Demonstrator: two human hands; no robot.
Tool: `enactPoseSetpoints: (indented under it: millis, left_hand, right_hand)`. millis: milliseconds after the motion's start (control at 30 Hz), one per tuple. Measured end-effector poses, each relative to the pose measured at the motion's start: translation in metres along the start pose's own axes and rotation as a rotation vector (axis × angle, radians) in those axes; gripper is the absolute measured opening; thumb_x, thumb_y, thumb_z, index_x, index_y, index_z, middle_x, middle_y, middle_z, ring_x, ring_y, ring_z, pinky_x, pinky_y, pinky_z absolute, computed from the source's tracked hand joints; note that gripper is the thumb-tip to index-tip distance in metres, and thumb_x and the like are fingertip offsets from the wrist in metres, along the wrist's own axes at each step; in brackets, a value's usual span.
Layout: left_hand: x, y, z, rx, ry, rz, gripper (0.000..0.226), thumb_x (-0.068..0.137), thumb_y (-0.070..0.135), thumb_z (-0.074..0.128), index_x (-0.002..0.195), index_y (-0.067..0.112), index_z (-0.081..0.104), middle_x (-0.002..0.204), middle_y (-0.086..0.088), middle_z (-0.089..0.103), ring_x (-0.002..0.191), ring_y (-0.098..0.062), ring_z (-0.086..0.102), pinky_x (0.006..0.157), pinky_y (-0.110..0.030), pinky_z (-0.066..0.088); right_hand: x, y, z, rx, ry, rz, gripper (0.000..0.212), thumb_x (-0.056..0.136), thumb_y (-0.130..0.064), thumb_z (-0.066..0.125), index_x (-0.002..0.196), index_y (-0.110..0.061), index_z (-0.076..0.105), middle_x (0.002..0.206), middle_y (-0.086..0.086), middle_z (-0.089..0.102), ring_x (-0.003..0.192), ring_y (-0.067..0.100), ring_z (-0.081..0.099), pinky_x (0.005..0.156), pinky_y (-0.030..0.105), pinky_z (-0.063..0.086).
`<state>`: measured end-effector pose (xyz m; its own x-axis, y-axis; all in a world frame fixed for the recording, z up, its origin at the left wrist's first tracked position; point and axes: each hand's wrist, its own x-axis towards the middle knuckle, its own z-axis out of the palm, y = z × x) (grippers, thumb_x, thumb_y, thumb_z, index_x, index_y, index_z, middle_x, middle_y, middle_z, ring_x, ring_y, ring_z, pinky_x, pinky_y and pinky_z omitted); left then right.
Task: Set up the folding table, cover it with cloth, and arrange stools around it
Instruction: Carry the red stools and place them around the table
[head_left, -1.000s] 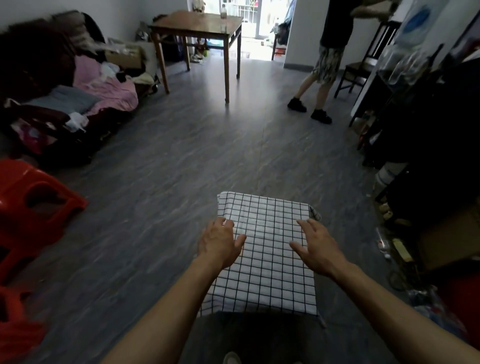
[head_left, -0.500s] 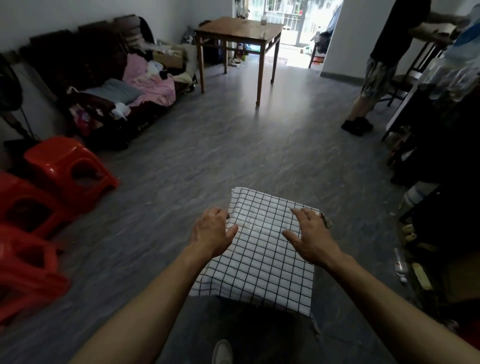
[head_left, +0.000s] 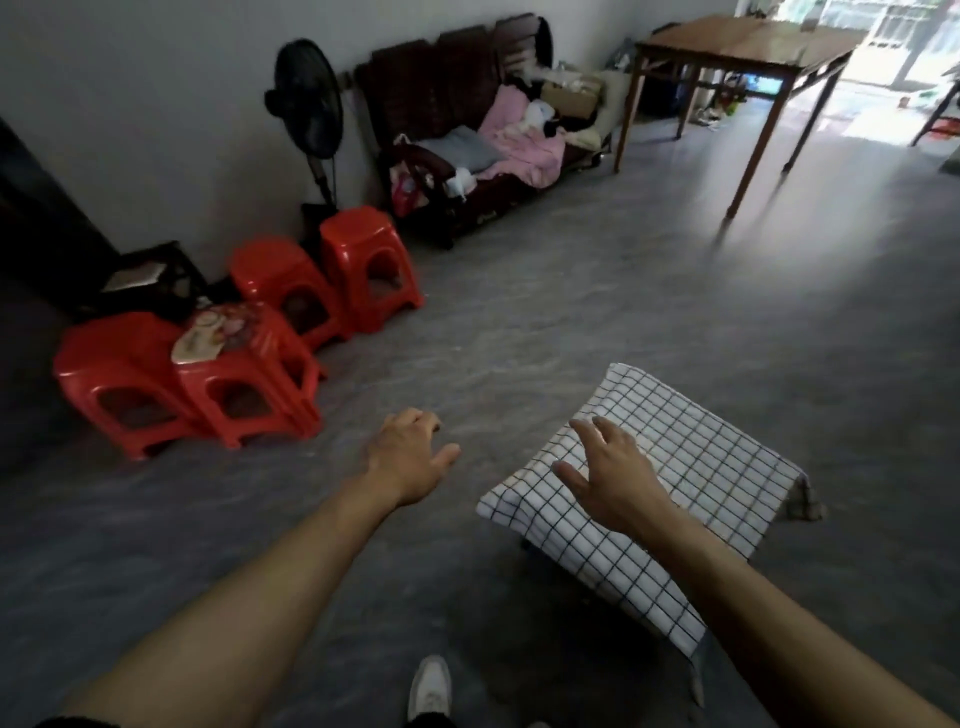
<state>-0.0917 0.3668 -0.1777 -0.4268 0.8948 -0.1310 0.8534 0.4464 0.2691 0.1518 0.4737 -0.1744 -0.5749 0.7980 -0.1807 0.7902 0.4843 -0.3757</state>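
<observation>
A low folding table stands on the floor at lower right, fully draped by a white cloth with a black grid (head_left: 691, 467). My right hand (head_left: 608, 473) hovers over the cloth's left part, fingers spread, holding nothing. My left hand (head_left: 408, 454) is out over bare floor to the left of the table, fingers loosely apart and empty. Several red plastic stools (head_left: 249, 364) are grouped at the left near the wall. One stool (head_left: 369, 265) stands farthest back. A patterned item lies on top of a front stool.
A standing fan (head_left: 310, 104) and a dark sofa (head_left: 467, 130) piled with clothes line the far wall. A tall wooden table (head_left: 737, 47) stands at the back right. Dark furniture fills the far left. My white shoe (head_left: 430, 686) shows at the bottom.
The view has swung left, bringing the red stools into full sight. My left hand has come off the cloth and moved left over the floor. My right hand stays over the cloth.
</observation>
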Motion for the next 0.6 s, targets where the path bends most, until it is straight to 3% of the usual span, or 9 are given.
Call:
enactPoseSetpoints:
  millis: [167,433,600]
  left_hand:
    - [-0.035,-0.071,-0.014,-0.090,0.110,-0.075,0.047,0.087,0.049,0.061,0.118,0.014,0.063,0.124,-0.007,0.060,0.115,-0.029,0.055,0.099,-0.041,0.045]
    - [-0.063,-0.198,-0.040,-0.152,0.188,-0.221,0.047,0.090,0.048,0.060,0.126,0.018,0.059,0.132,-0.003,0.055,0.123,-0.024,0.050,0.101,-0.038,0.043]
    - [-0.077,-0.301,-0.066,-0.255,0.298,-0.269,0.042,0.088,0.042,0.065,0.121,0.016,0.061,0.125,-0.003,0.057,0.118,-0.026,0.054,0.098,-0.040,0.046]
  right_hand:
    - [0.017,-0.053,0.005,-0.038,-0.071,-0.112,0.072,0.096,-0.056,0.046,0.154,-0.024,0.020,0.161,0.008,0.020,0.146,0.028,0.022,0.116,0.049,0.028]
    - [0.058,-0.191,0.035,-0.106,-0.087,-0.259,0.072,0.096,-0.055,0.048,0.154,-0.022,0.021,0.160,0.011,0.022,0.146,0.029,0.023,0.116,0.049,0.030]
    - [0.077,-0.288,0.073,-0.143,-0.123,-0.306,0.073,0.096,-0.055,0.048,0.154,-0.020,0.021,0.160,0.011,0.022,0.146,0.029,0.022,0.115,0.050,0.031]
